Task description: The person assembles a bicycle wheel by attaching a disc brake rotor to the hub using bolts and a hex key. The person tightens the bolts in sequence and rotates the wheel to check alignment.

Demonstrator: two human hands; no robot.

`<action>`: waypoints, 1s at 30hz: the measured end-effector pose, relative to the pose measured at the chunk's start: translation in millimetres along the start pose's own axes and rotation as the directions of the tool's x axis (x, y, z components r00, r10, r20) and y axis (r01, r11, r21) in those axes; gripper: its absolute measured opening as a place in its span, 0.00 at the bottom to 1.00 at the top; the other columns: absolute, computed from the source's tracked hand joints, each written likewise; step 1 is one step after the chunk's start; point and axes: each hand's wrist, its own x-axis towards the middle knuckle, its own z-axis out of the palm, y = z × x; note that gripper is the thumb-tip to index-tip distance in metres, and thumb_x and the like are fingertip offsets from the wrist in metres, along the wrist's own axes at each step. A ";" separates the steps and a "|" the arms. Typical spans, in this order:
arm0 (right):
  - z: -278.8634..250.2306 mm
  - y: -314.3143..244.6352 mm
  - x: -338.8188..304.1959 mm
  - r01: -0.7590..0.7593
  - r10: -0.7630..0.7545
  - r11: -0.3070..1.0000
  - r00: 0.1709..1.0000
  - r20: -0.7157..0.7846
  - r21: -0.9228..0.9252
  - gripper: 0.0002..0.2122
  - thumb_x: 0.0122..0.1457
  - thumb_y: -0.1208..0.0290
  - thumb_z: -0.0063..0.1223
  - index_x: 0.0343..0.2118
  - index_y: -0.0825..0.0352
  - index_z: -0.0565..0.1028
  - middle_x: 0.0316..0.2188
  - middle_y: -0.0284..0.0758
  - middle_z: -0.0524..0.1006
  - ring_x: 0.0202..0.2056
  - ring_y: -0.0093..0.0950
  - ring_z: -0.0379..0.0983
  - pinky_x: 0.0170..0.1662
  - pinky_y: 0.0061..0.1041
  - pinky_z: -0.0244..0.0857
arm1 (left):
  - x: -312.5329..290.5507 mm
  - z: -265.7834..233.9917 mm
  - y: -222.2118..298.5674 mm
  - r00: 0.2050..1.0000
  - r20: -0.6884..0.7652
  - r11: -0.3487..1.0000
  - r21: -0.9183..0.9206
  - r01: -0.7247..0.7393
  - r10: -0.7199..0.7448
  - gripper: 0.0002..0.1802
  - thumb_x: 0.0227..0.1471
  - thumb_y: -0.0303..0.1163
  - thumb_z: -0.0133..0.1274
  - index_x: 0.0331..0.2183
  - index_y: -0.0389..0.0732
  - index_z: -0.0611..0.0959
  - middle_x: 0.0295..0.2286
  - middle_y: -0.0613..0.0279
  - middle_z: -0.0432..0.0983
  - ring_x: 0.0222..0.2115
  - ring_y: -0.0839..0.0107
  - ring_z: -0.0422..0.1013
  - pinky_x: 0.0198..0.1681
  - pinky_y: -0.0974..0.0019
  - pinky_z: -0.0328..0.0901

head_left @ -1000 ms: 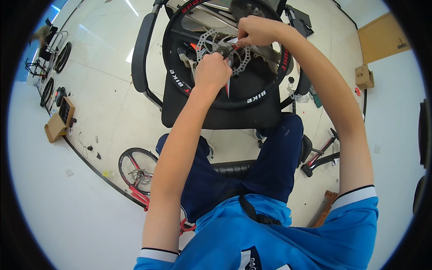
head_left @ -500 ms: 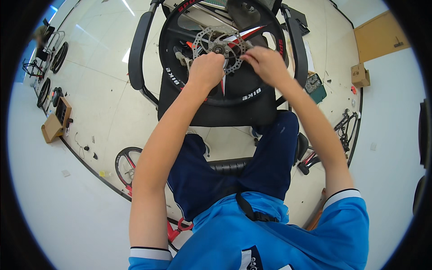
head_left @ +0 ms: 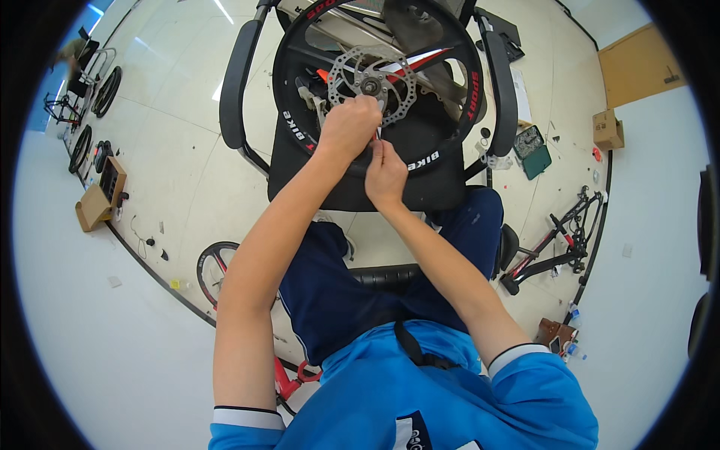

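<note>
A black bicycle wheel (head_left: 285, 82) with red and white markings lies flat on the seat of a black office chair (head_left: 431, 193). A silver brake disc (head_left: 410, 90) is mounted around its hub (head_left: 369, 85), facing up. My left hand (head_left: 351, 126) is closed over the disc's near side, just below the hub. Below it, my right hand (head_left: 386, 174) pinches the end of a thin dark rod, seemingly a hex key, that runs up to my left hand. The rod's other end is hidden under my left fingers.
Black armrests (head_left: 235, 86) flank the wheel. On the floor at right are a green case (head_left: 534, 159), a cardboard box (head_left: 607, 130) and a bike frame (head_left: 555, 247). An open carton (head_left: 94, 210) and loose wheels stand at left. Another wheel (head_left: 214, 262) lies near my left arm.
My right hand has swung from the right of the hub down and leftward, ending below my left hand, still pinching the rod. My left hand has shifted slightly down and stays closed.
</note>
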 end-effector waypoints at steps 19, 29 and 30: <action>-112.1 -39.3 132.6 0.406 -0.274 0.911 0.728 0.628 -0.072 0.11 0.61 0.62 0.52 0.33 0.63 0.81 0.30 0.45 0.80 0.35 0.47 0.76 0.38 0.43 0.71 | -21.3 -21.4 -15.5 0.989 -0.145 0.995 -0.085 -0.047 0.034 0.04 0.54 0.27 0.52 0.32 0.37 0.79 0.27 0.56 0.75 0.29 0.59 0.76 0.32 0.61 0.71; -87.4 -101.5 229.8 0.806 -0.286 0.559 0.410 0.866 -0.197 0.10 0.59 0.66 0.55 0.36 0.67 0.82 0.28 0.44 0.80 0.34 0.45 0.78 0.39 0.39 0.71 | 2.0 -7.6 4.5 0.977 -0.054 0.955 -0.231 0.186 -0.204 0.07 0.53 0.29 0.54 0.28 0.35 0.77 0.28 0.52 0.76 0.31 0.56 0.77 0.35 0.58 0.73; -85.4 -103.9 230.6 0.806 -0.277 0.558 0.404 0.872 -0.196 0.10 0.59 0.66 0.56 0.35 0.67 0.82 0.28 0.45 0.80 0.34 0.45 0.78 0.38 0.39 0.71 | 1.7 -7.0 5.0 0.973 -0.055 0.944 -0.261 0.201 -0.223 0.07 0.53 0.29 0.53 0.28 0.35 0.77 0.28 0.51 0.76 0.31 0.54 0.77 0.35 0.58 0.73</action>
